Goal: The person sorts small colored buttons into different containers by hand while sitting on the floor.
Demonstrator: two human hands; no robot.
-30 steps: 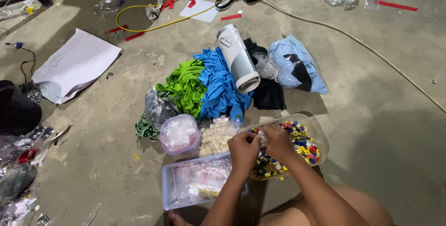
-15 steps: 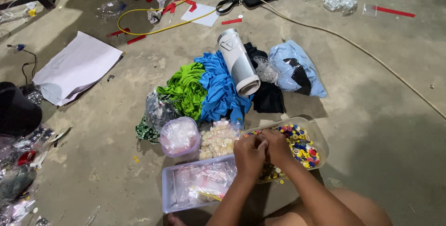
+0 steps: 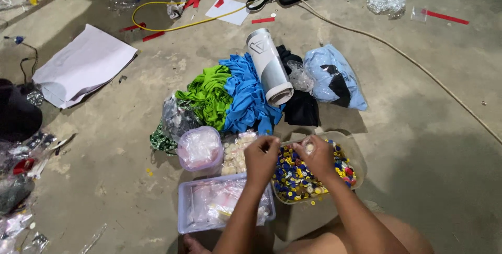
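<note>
Your left hand (image 3: 261, 154) and right hand (image 3: 317, 156), fingers curled, pinch something too small to identify above the tub of bottle caps (image 3: 355, 156).

Both bare forearms rise from the bottom edge and slant upward toward the middle of the view, converging as they go. The left hand (image 3: 261, 159) is loosely curled, back toward the camera, fingers bent inward with the tips drawn together. The right hand (image 3: 318, 156) sits just beside it at the same height, also curled, knuckles up, fingertips pinched toward those of the left. The two hands are close, nearly touching. A bare knee and toes show below the arms.
</note>
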